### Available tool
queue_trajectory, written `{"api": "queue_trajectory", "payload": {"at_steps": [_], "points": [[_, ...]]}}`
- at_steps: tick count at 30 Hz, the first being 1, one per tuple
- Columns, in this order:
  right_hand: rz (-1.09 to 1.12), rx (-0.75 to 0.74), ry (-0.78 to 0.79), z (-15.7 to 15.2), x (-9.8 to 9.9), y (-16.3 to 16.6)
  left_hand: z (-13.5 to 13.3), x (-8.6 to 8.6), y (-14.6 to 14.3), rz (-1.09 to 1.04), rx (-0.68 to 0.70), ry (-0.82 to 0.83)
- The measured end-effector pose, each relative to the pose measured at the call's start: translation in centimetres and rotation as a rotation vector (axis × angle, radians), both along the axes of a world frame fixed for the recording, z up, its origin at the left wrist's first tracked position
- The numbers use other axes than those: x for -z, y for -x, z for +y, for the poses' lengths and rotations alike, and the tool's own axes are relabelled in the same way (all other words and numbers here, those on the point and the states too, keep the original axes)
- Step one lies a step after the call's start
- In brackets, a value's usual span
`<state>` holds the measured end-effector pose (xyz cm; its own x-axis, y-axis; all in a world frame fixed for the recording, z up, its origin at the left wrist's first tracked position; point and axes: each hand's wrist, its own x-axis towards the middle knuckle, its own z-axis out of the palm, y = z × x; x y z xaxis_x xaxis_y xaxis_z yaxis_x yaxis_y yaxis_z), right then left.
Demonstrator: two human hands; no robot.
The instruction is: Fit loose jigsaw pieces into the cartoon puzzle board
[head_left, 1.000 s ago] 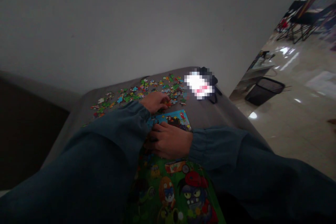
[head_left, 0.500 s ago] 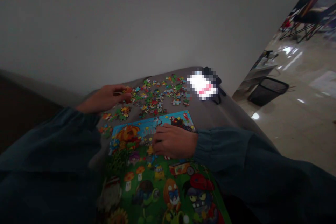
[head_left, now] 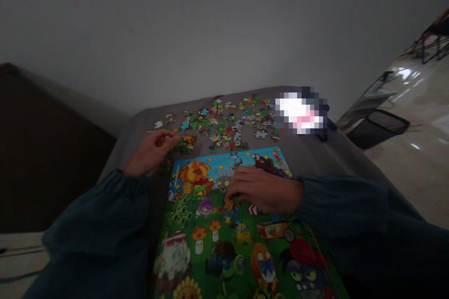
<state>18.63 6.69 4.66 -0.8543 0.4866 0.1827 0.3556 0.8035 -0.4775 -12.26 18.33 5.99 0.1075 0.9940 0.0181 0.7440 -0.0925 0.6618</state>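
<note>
My left hand is bent at the left edge of a spread of loose jigsaw pieces. Something orange-red, seemingly a puzzle piece, shows between its thumb and fingers. My right hand rests over the upper right of a colourful cartoon puzzle board, its fingers curled down and drawn together. A small dark bit shows under those fingertips, too dim to name. The board carries a pumpkin, mushrooms, a sunflower and zombie figures. A small cluster of joined orange and green pieces lies just right of my left hand.
A grey cloth-covered surface runs up to a plain wall. A blurred-out white and dark object lies at its far right. A black wire basket stands on the shiny floor right of it, and a dark panel stands left.
The view has swung left. My left hand has drawn back toward me and leftward from the far pieces, with the orange-red bit in its fingers. My right hand stays over the same part of the board.
</note>
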Motion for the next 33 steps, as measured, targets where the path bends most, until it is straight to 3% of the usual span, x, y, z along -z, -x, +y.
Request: {"api": "queue_trajectory", "payload": {"at_steps": [4,6,14,16,19,22,25,29,33], "points": [[-0.073,0.008,0.040,-0.3,-0.1,-0.3,-0.4,1.1,-0.2,0.320,0.239,-0.112],[-0.118,-0.002,0.043,-0.6,-0.3,-0.4,-0.3,1.6,0.0,0.379,0.304,-0.130],[-0.091,0.026,0.022,-1.1,-1.0,-0.2,-0.4,1.4,-0.3,0.403,0.293,-0.201],[-0.083,0.029,0.041,-1.1,-1.1,-0.1,-0.7,1.0,-0.6,0.281,0.190,-0.172],[-0.036,0.028,0.105,-1.0,-1.1,0.0,-1.2,0.3,-1.3,-0.338,-0.024,0.052],[0.036,0.009,0.235,-0.4,-1.6,-0.6,-1.8,-0.8,-2.0,-0.861,-0.068,0.290],[0.110,0.115,0.328,1.3,-2.1,-2.4,-2.3,-1.8,-2.4,-1.015,-0.025,0.376],[0.195,0.477,0.193,4.6,-1.8,-5.8,-2.5,-2.2,-2.3,-1.251,-0.059,0.507],[0.127,0.697,-0.056,7.0,0.3,-7.3,-2.2,-1.7,-2.7,-0.883,0.015,0.340]]}}
